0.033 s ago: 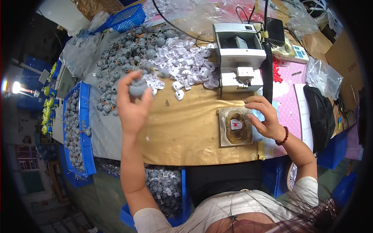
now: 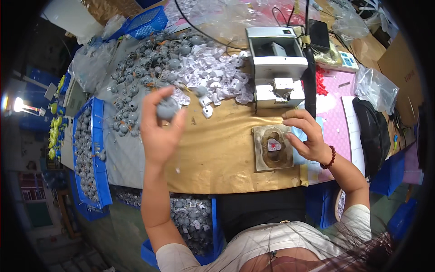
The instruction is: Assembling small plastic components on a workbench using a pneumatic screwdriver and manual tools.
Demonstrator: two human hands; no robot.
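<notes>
Round grey ball [image 2: 167, 109], facing unclear

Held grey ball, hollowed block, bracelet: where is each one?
Held grey ball [image 2: 167, 108]: head view, on its rounded middle.
Hollowed block [image 2: 258, 150]: head view, on its left rim.
Bracelet [image 2: 333, 157]: head view, on its beads.

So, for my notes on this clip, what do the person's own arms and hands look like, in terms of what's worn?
Both the left hand and the right hand are gloveless. A dark reddish beaded bracelet circles the right wrist; none shows on the left. Off-white short sleeves leave both forearms uncovered.
</notes>
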